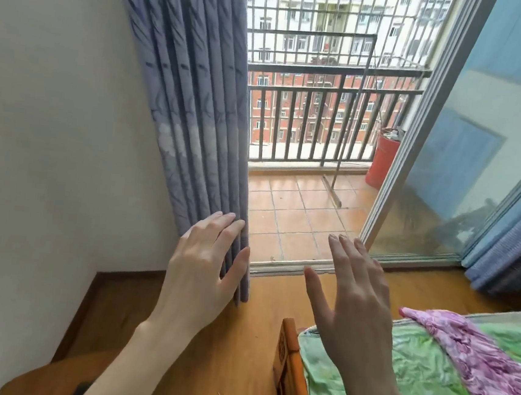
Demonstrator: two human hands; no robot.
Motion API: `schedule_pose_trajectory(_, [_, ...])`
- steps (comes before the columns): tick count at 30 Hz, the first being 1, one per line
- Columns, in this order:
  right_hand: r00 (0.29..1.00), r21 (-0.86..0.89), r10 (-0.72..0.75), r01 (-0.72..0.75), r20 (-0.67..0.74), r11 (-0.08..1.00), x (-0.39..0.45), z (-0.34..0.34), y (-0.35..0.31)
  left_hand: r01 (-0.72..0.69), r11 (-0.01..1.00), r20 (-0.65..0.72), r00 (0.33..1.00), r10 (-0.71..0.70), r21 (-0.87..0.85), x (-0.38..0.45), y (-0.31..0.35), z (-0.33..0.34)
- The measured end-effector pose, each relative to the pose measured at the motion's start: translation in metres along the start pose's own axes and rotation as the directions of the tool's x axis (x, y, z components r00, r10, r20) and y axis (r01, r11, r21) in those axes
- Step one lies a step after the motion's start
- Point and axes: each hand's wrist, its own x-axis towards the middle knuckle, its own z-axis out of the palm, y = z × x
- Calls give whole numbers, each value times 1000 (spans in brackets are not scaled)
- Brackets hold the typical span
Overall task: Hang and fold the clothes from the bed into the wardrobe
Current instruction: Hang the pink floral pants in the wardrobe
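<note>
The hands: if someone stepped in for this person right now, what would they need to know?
Left hand: open, held up in front of the grey curtain; contact unclear.
Right hand: open, raised in the air, holding nothing.
Bed: lower right, green cover, with a pink floral cloth lying across it. Whether that is clothing or bedding cannot be told.
Wardrobe: not in view.
The view faces the open balcony door.
Done: nothing visible; no garment in hand.
Left: turn to the bed, pick up the clothes, then hang and fold them into the wardrobe.
</note>
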Motion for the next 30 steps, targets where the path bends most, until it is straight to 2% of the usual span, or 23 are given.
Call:
schedule_pose_trajectory(10, [999,-57,-39,38,-6,998,116,51,43,-7,998,38,999,9,-64,99,-25,83])
schedule_pose_trajectory(17, [1000,-121,12,-12,-2,993,208,105,67,-38,989,46,998,45,-143,191,-55,153])
schedule_pose_trajectory(21, [997,-168,79,-80,-12,982,267,143,78,-97,978,74,991,112,-183,260,-80,203])
schedule_pose_trajectory(26, [973,-165,208,-222,-95,961,340,185,88,-153,946,88,979,185,-285,349,-110,258])
schedule_pose_trajectory(30, [953,-217,278,-299,-121,929,379,202,107,-190,922,126,961,244,-337,402,-113,301])
